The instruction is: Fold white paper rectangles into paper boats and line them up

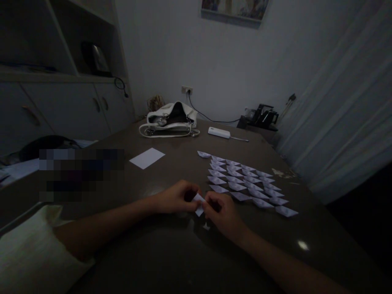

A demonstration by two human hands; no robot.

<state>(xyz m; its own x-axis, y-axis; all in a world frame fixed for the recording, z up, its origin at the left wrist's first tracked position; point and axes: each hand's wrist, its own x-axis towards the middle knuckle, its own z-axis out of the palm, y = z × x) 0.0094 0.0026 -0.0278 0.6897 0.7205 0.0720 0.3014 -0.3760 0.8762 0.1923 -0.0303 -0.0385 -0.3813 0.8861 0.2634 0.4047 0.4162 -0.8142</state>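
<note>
A small piece of folded white paper is pinched between my two hands, just above the dark table. From the left, my left hand grips its edge with thumb and fingers. On the other side, my right hand closes on the same paper with curled fingers. Part of the paper is hidden by the fingertips. Beyond my right hand, several folded paper boats stand in slanting rows. To the far left of the hands lies a stack or sheet of flat white paper.
A white handbag sits open at the table's back, left of a white power bank-like device with a short cable. A black kettle stands beyond the table's far right corner. Cabinets line the left; a pale curtain hangs right.
</note>
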